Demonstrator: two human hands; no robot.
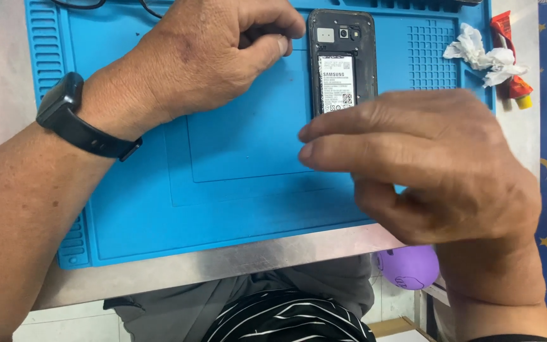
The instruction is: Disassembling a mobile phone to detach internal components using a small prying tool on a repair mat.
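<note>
Phone: the opened phone [341, 60] lies face down with its back cover off, near the top edge of the blue work mat [235, 190], battery and camera module showing. Lower end is hidden from my view.

Left hand: my left hand [213, 54] rests on the mat just left of the phone, fingers curled in, thumb and forefinger pinched together close to the phone's upper left corner. Whether there's a tiny part or tool in that pinch, I can't tell. Black wristband [77, 120] on that wrist.

Right hand: my right hand [432, 164] hovers over the phone's lower end, fingers stretched out flat and close together, pointing left, thumb tucked under. No object visible in it, and I can't tell if it touches the phone.

Doing it well: I'd say go gentle around that battery, keep pressure off it, and pin the frame by its edges so it doesn't skate on the mat. Small bits should go straight into the mat's grid pockets.

Around: crumpled white tissue [485, 57] and a red glue tube with a yellow cap [511, 60] sit at the mat's right edge, well apart from the phone. Metal table edge [223, 259] below the mat.
</note>
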